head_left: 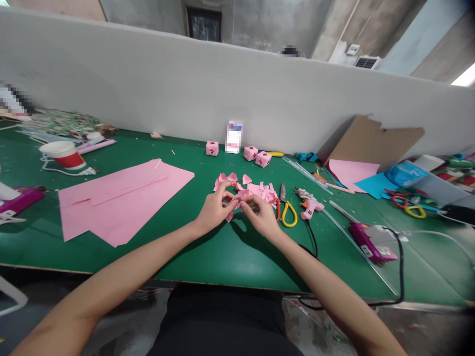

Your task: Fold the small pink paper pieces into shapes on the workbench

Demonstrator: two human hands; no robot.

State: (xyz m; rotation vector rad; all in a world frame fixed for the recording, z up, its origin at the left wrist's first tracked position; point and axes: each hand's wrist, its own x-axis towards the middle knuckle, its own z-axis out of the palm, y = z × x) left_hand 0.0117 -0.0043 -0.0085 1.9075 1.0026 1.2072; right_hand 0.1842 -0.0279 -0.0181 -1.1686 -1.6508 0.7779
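Between my two hands is a small folded piece of pink paper, pinched at its edges. My left hand grips it with thumb and fingers from the left. From the other side my right hand pinches it; the fingertips partly cover its shape. Just beyond lie pink paper scraps and cut pieces. A pair of scissors with red and yellow handles rests right of my right hand, and a pink hot glue gun lies farther right.
Three pink paper cubes stand near the grey partition. Large pink sheets cover the left side, near a paper cup. On the right are a purple power strip, a black cord, a clear glue stick and cardboard.
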